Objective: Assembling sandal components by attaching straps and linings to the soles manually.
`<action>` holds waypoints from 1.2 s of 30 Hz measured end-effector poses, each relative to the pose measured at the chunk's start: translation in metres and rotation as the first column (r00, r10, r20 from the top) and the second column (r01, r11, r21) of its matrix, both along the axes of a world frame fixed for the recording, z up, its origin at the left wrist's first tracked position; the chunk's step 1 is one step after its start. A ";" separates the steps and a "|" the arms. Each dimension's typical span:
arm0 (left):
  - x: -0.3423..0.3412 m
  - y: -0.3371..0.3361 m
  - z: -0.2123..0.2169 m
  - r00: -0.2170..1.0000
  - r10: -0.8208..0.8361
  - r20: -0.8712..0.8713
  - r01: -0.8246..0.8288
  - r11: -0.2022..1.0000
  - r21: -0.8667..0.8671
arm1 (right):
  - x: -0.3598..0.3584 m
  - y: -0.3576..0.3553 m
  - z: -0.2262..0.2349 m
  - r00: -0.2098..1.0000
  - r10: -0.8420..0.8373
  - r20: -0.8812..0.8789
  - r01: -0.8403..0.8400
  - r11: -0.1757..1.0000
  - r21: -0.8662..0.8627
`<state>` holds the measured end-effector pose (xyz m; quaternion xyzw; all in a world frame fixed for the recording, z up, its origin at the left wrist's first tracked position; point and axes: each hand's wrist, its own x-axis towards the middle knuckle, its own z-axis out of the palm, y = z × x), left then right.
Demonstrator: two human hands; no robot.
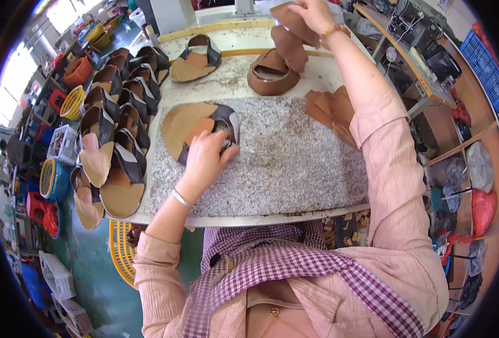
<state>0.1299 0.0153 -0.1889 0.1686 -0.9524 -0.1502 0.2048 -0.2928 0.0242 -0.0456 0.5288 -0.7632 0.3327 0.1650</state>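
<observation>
On the grey speckled stone slab (pixel 294 163) lies a flat shoe upper (pixel 177 127), tan at the toe and black and grey around its opening. My left hand (pixel 204 158) bends over it, fingers and thumb curled onto the edge of the opening. Stretched to the far side, my right hand (pixel 315 18) pinches a thin brown leather piece (pixel 290 21). Beneath that piece, more brown pieces (pixel 289 49) rise from a brown leather roll (pixel 272 78). A second tan and black upper (pixel 196 63) lies beyond the slab.
Rows of stacked shoe uppers (pixel 122 121) line the table's left side. Loose brown leather pieces (pixel 335 115) overlap at the slab's right edge. A yellow basket (pixel 121 253) stands below the table's front left. A wooden-edged bench (pixel 407 62) with machines is at the right.
</observation>
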 end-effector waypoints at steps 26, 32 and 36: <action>0.032 0.007 0.004 1.000 0.002 0.006 -0.002 1.000 -0.021 | 0.141 -0.008 -0.089 0.995 0.074 -0.065 -0.043 0.923 0.382; 0.018 0.005 -0.002 0.998 -0.058 0.030 0.059 0.997 -0.039 | 0.129 -0.002 -0.141 0.885 0.013 -0.466 0.057 0.989 0.136; 0.031 0.003 0.000 0.994 -0.062 0.087 0.069 0.995 -0.077 | 0.090 0.001 -0.126 0.872 -0.071 -0.485 0.176 0.969 0.174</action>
